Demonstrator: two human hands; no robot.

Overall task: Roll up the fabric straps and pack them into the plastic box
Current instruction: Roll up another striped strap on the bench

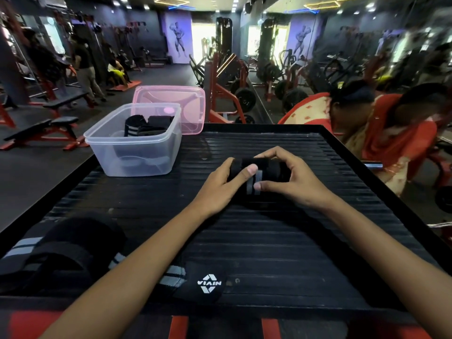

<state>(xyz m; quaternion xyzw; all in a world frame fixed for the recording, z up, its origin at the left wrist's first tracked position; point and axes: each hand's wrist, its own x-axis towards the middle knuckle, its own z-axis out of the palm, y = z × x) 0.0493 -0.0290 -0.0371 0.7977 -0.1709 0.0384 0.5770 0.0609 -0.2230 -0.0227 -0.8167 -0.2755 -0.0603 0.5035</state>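
A black fabric strap with grey stripes (254, 178), rolled into a thick bundle, lies on the ribbed black platform (269, 241). My left hand (220, 185) grips its left end, thumb across the top. My right hand (291, 176) grips its right end, fingers curled over the far side. The clear plastic box (133, 152) stands at the platform's far left corner with rolled straps (144, 127) inside. Several loose straps (61, 248) lie at the near left, one showing a white logo (209, 283).
A pink lid (193, 99) leans behind the box. A person in red and yellow clothing (367, 133) sits close to the platform's right edge. Gym benches (49, 129) and weight machines (232, 94) fill the floor beyond, with people standing at the far left.
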